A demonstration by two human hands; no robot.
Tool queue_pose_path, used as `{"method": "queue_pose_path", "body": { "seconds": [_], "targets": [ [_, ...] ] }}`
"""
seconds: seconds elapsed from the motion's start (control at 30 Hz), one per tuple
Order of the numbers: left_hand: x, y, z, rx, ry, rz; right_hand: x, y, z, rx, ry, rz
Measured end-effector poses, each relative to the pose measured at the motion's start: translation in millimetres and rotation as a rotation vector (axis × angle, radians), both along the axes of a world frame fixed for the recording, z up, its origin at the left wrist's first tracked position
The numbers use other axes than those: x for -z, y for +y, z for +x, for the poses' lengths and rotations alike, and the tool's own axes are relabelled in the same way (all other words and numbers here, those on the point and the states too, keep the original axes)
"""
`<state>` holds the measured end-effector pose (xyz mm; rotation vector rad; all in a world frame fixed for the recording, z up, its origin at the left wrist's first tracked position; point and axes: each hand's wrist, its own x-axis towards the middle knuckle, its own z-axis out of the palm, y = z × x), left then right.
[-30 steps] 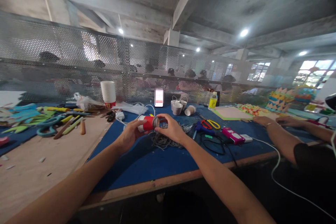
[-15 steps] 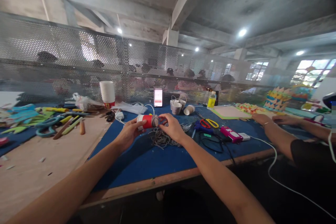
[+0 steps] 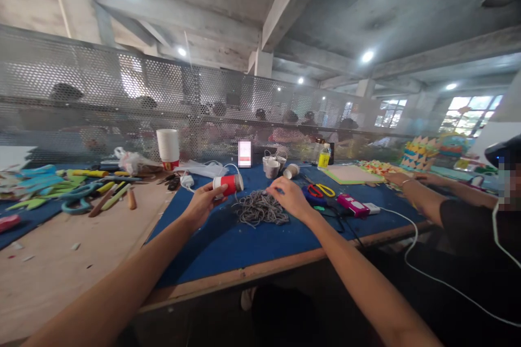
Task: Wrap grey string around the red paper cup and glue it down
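My left hand (image 3: 204,203) grips a red paper cup (image 3: 227,184) lying on its side above the blue mat (image 3: 244,238), its end wrapped in grey cord. My right hand (image 3: 290,198) hovers to the right of the cup, over the right edge of a loose pile of grey cord (image 3: 259,209). Its fingers are pinched together on a strand of that cord. A gap separates my right hand from the cup.
A stack of white cups (image 3: 168,147), a phone (image 3: 245,153) and small cord-wrapped cups (image 3: 273,166) stand at the back. Scissors (image 3: 322,190), a pink device (image 3: 352,205) and cables lie to the right. Another person's arms (image 3: 423,187) rest far right. Foam pieces and tools (image 3: 77,190) clutter the left.
My right hand has left the cup's end and moved right and slightly down, towards the cord pile. My left hand still holds the cup. The view has shifted a little.
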<state>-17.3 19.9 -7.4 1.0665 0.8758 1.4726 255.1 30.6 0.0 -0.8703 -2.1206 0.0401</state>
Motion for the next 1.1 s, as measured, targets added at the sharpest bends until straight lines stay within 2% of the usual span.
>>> {"method": "queue_pose_path", "body": {
  "seconds": [0.2, 0.27, 0.37, 0.47, 0.57, 0.9, 1.1],
  "targets": [
    [3.1, 3, -2, 0.012, -0.005, 0.013, -7.7, 13, 76, 0.531, -0.047, 0.03],
    [4.7, 6, -3, 0.01, -0.006, 0.013, -3.9, 14, 96, 0.707, -0.081, -0.009],
    [8.5, 10, -4, 0.003, 0.002, 0.005, 9.5, 14, 111, 0.856, -0.177, -0.101],
    [11.8, 14, -6, 0.017, 0.002, 0.0, 24.4, 13, 111, 0.906, -0.264, -0.159],
    [12.2, 14, -6, 0.024, -0.001, -0.005, 32.0, 11, 106, 0.926, -0.362, -0.179],
    [2.8, 3, -1, 0.027, -0.023, -0.044, 36.9, 6, 100, 1.075, -0.491, -0.182],
    [4.1, 4, -1, 0.03, -0.045, -0.044, 38.7, 4, 102, 1.002, -0.553, -0.128]
  ]
}}
